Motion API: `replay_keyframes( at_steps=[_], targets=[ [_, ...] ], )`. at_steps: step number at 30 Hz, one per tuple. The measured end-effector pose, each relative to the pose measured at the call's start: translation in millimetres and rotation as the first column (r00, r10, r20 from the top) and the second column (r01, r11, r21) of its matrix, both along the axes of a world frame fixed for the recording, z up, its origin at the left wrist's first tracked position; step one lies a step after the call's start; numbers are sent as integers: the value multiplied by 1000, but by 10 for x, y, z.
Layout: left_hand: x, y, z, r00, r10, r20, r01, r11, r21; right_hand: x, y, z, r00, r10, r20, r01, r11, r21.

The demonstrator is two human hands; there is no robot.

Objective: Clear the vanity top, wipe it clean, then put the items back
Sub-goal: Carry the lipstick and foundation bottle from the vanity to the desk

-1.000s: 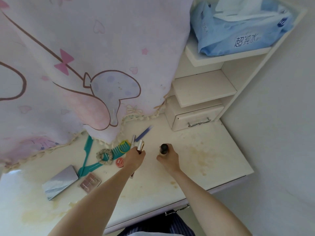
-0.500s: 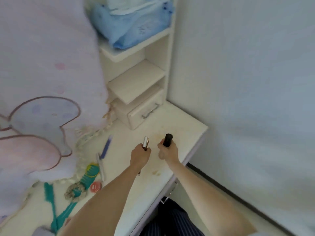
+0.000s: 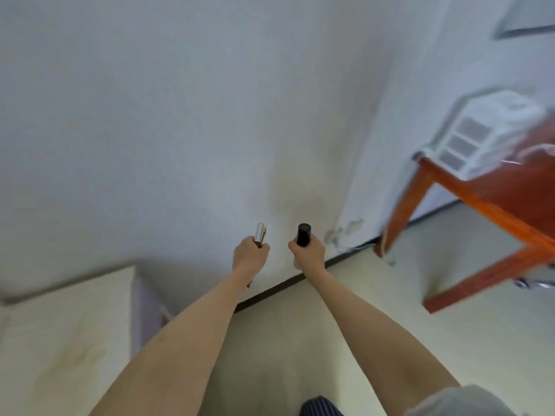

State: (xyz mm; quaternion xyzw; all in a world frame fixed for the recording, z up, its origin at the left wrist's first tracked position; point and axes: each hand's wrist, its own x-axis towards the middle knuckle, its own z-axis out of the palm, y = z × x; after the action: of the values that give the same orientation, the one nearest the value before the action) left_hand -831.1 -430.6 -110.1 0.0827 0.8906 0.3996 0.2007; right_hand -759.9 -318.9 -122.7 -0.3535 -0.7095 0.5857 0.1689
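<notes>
From the head view, at two o'clock we see a red-brown wooden table, its legs reaching down to the floor, with a white slatted box sitting on its near corner; nothing stands between our hands and that table, only bare floor. A plain pale wall fills the upper frame from nine to one o'clock, scuffed and stained low down near centre, and a dark baseboard runs along its foot. The floor is pale cream. At eight o'clock a corner of the cream, stained worktop shows, with nothing on the part we can see. Both arms reach forward away from it. Our left hand has its grip closed around slim silver tubes, whose metallic tips stick up above the fist with a hint of gold at one side; how many there are we cannot tell. Our right hand, just beside the left but apart from it, has its grip closed around a black-capped bottle, its dark cylindrical cap standing upright above the fingers. The whole picture is somewhat blurred.
</notes>
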Motion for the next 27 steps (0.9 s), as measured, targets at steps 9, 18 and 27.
replay_keyframes(
  at_steps=[9,18,27],
  targets=[
    [954,2699,239,869,-487,-92,492,869,43,1410,2349,258,876,-481,-40,482,872,82],
    [1843,4606,340,657,-742,-136,752,657,50,2443,3944,296,639,-768,-38,764,629,144],
    [1680,6605,455,563,-799,-211,826,555,99,2326,5601,356,478,-873,-100,876,465,127]
  ],
)
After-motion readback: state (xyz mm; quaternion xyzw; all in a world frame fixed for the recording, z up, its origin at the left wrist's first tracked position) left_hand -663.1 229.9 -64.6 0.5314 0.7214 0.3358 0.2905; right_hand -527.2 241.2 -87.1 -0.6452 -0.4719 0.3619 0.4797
